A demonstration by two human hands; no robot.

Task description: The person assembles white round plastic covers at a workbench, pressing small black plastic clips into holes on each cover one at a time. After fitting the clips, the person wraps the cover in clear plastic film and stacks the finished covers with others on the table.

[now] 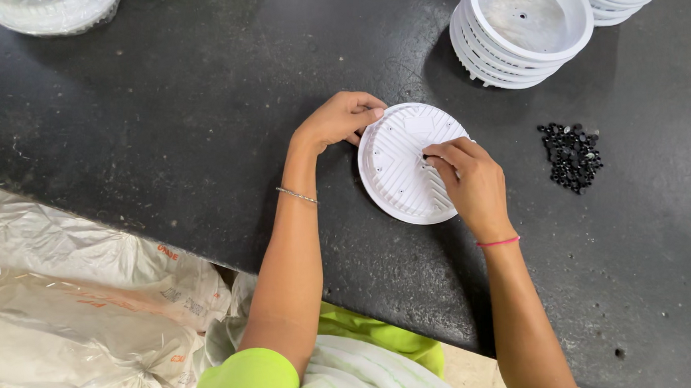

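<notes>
1. A white round plastic disc [404,166] with raised ribs lies flat on the dark worktop [156,110], close to its near edge. It looks light, stiff and a little slick; the rim seems the safest place to grip.
2. The left hand [339,120] curls over the disc's upper left rim, fingers bent and steadying it.
3. The right hand [468,178] rests on the disc's right side, thumb and fingertips pinched narrow at a spot on the ribs; whether they hold something small I cannot tell.
4. Both forearms reach up from below, wrists low.
5. A pile of small black pieces [572,154] lies to the right; stacked white tubs [523,27] stand beyond.
</notes>
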